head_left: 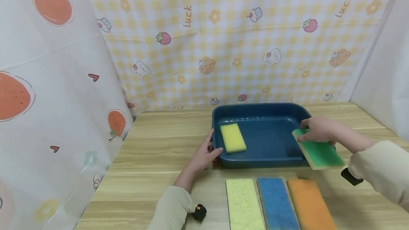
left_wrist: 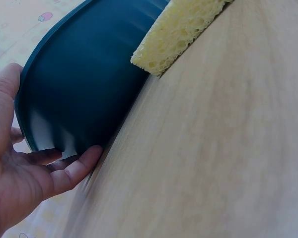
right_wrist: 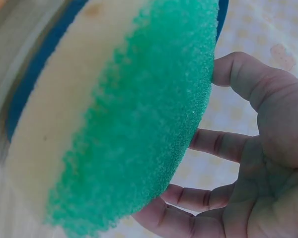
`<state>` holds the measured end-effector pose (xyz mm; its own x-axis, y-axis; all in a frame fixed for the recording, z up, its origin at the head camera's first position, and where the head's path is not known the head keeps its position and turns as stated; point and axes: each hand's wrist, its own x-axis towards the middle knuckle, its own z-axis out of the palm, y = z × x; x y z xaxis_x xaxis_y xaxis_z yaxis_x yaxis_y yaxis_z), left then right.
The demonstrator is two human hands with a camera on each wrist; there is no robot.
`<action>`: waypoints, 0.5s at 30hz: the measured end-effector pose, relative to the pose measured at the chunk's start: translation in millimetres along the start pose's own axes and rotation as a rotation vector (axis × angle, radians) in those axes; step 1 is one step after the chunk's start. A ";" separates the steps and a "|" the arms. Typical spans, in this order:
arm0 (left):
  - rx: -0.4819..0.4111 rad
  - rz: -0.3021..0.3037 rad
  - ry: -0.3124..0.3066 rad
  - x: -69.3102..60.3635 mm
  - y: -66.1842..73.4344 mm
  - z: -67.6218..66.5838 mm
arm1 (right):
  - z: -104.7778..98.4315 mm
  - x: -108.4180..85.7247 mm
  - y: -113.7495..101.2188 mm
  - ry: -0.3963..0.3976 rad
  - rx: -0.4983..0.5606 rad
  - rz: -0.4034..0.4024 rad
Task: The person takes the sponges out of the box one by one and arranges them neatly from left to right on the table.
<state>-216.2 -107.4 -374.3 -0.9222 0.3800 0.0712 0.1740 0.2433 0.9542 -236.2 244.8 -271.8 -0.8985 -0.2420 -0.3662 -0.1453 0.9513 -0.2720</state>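
Note:
A dark blue tray (head_left: 271, 164) stands on the table. My left hand (head_left: 203, 154) holds its near left corner, thumb at the rim and fingers against the outer wall, as the left wrist view also shows. My right hand (head_left: 319, 130) grips a sponge (head_left: 322, 153) with a green scouring face and a cream body, tilted over the tray's right end. In the right wrist view, thumb and fingers hold the edges of the green sponge (right_wrist: 139, 114). Inside the tray at the left lies a yellow sponge (head_left: 233, 137).
In front of the tray lie three sponges in a row: pale yellow (head_left: 244, 203), blue (head_left: 278, 203) and orange (head_left: 310, 205). The wooden table (head_left: 166, 134) meets a patterned cloth (head_left: 223, 45) at the back, with white cloth at both sides.

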 end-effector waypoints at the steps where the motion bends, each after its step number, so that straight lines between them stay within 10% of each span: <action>1: 0.004 -0.001 0.001 -0.1 0.1 -0.4 | 1.4 -3.3 -0.4 0.010 -0.006 -0.004; 15: 0.016 -0.001 0.005 -0.5 3.0 -1.1 | 32.2 -43.6 21.0 0.140 -0.180 -0.096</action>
<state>-215.6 -107.9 -371.2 -0.9242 0.3753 0.0714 0.1782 0.2582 0.9495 -186.8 269.2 -290.2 -0.9238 -0.3161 -0.2159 -0.2930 0.9469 -0.1325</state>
